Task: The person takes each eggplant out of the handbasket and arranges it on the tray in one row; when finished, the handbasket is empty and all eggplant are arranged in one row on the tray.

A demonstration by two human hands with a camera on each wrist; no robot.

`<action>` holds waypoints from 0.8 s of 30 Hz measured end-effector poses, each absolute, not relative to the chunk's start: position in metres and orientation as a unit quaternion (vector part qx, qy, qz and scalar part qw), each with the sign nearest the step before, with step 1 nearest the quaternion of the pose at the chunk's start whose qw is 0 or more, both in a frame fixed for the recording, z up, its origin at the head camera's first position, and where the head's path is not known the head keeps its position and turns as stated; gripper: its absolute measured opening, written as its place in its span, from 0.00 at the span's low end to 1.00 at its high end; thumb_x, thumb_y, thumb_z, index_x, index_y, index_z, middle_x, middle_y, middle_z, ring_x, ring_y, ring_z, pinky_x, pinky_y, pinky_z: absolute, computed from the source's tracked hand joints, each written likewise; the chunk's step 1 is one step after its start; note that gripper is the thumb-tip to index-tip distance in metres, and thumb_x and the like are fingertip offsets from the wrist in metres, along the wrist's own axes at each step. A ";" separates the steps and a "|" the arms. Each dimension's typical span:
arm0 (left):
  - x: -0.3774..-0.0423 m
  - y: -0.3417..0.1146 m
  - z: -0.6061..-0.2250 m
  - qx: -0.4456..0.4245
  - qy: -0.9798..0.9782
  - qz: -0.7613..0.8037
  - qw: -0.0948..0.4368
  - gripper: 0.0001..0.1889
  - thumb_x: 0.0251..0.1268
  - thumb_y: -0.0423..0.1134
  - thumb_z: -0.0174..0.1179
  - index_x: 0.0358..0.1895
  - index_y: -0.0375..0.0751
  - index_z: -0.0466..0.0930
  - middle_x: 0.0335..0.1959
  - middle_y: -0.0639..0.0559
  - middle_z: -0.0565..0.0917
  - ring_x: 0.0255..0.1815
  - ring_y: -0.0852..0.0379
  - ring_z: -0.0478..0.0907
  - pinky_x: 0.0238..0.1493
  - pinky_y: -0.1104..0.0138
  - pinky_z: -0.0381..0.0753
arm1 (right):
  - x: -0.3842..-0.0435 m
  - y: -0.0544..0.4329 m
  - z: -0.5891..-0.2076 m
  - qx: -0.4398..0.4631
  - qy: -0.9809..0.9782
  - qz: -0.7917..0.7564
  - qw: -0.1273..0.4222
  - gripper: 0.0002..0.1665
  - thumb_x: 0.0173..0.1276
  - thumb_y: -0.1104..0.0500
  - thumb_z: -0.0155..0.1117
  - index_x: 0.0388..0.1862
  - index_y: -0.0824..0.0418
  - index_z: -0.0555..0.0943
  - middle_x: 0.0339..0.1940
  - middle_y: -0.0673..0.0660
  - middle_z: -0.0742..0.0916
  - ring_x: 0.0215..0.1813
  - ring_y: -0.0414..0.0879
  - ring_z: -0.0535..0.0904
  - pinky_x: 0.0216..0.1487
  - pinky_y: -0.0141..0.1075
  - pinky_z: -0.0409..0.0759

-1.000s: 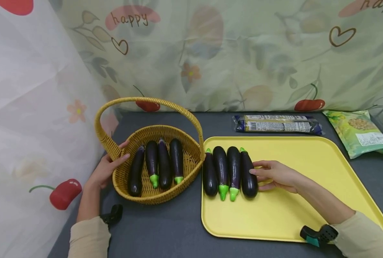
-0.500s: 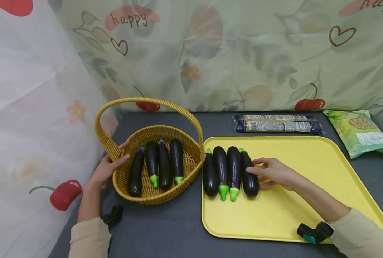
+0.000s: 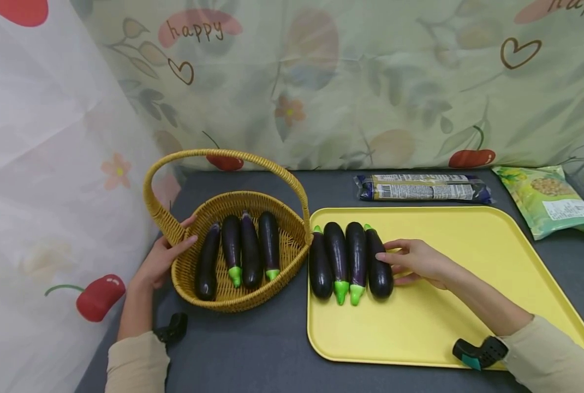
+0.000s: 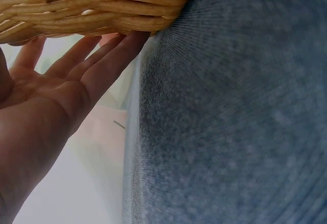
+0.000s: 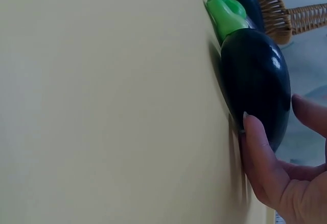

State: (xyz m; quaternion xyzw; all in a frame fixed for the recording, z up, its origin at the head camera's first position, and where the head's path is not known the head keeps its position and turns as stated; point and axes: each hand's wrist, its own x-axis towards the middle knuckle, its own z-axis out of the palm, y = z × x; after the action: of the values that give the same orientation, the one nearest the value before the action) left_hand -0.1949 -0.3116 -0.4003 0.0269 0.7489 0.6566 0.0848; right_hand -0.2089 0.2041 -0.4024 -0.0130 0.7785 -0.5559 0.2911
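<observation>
In the head view my left hand (image 3: 158,261) holds the wicker basket (image 3: 252,300) at its left side, thumb over the rim by the handle's base. The left wrist view shows its fingers (image 4: 97,76) stretched against the outer weave. Several dark eggplants (image 3: 251,254) lie side by side inside the basket. Another row of eggplants (image 3: 338,256) lies along the left part of the yellow tray (image 3: 444,327). My right hand (image 3: 419,263) has its thumb over the rightmost eggplant (image 3: 381,275) and its fingers against that one's right side, close over the tray.
Behind the tray lies a long plastic-wrapped package (image 3: 422,188). A green and yellow bag (image 3: 549,202) sits at the back right. The basket's tall handle (image 3: 233,154) arches up, and its right end meets the tray's left edge. Printed cloth (image 3: 361,87) hangs behind.
The rightmost eggplant's lower end has shifted slightly right and then back left, with my right hand's thumb moving a little further over it. My left hand and the basket have stayed put.
</observation>
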 end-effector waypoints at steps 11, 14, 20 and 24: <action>-0.195 -0.312 -0.401 0.028 0.745 0.662 0.085 0.33 0.72 0.42 0.54 0.76 0.48 0.51 0.72 0.34 0.55 0.56 0.59 0.73 0.46 0.67 0.78 | -0.212 0.213 -0.396 -0.023 0.776 -0.562 0.286 0.43 0.71 0.47 0.58 0.70 0.74 0.56 0.54 0.70 0.76 0.44 0.50 0.81 0.40 0.43 0.81; -0.195 -0.311 -0.401 0.029 0.750 0.655 0.081 0.33 0.72 0.42 0.54 0.76 0.48 0.51 0.72 0.35 0.55 0.56 0.59 0.73 0.46 0.67 0.78 | -0.216 0.220 -0.387 -0.031 0.768 -0.574 0.284 0.41 0.73 0.47 0.55 0.70 0.74 0.57 0.54 0.69 0.75 0.46 0.51 0.80 0.43 0.44 0.81; -0.194 -0.311 -0.399 0.029 0.751 0.655 0.080 0.33 0.72 0.42 0.54 0.76 0.47 0.51 0.72 0.34 0.55 0.55 0.58 0.74 0.45 0.66 0.78 | -0.223 0.221 -0.360 -0.103 0.725 -0.612 0.298 0.32 0.76 0.51 0.52 0.68 0.72 0.61 0.49 0.66 0.74 0.50 0.56 0.77 0.50 0.49 0.77; -0.193 -0.310 -0.399 0.029 0.748 0.658 0.083 0.33 0.72 0.42 0.54 0.76 0.47 0.51 0.72 0.33 0.55 0.53 0.59 0.76 0.44 0.65 0.79 | -0.223 0.209 -0.345 -0.153 0.679 -0.634 0.338 0.24 0.77 0.54 0.49 0.64 0.67 0.67 0.50 0.66 0.76 0.50 0.56 0.78 0.52 0.53 0.75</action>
State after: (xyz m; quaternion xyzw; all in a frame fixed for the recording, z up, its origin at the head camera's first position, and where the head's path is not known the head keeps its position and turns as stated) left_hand -0.1930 -0.3103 -0.3988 0.0286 0.7476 0.6584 0.0826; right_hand -0.2233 0.2094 -0.3453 -0.1529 0.6791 -0.6336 0.3376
